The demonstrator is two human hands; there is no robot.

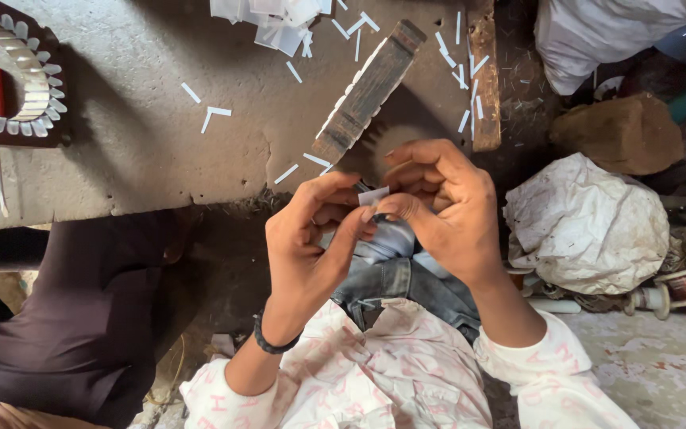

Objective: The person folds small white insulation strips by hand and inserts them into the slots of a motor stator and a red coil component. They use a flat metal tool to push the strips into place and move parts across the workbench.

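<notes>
My left hand (311, 238) and my right hand (438, 202) meet just below the edge of a grey concrete slab (144, 135). Together they pinch a small white paper strip (372, 195) between thumbs and fingertips. A black band circles my left wrist. Behind my right hand a round toothed metal part shows faintly, mostly hidden. A worn wooden bar (368, 91) lies slanted on the slab just above my hands, with white strips lined along its edge.
Loose white strips (216, 113) and a heap of cut paper (279, 20) lie on the slab. A round stator core with white inserts (11, 79) sits far left. A crumpled white bag (585, 226), a brown lump (617, 133) and copper wire spools (680, 287) lie right.
</notes>
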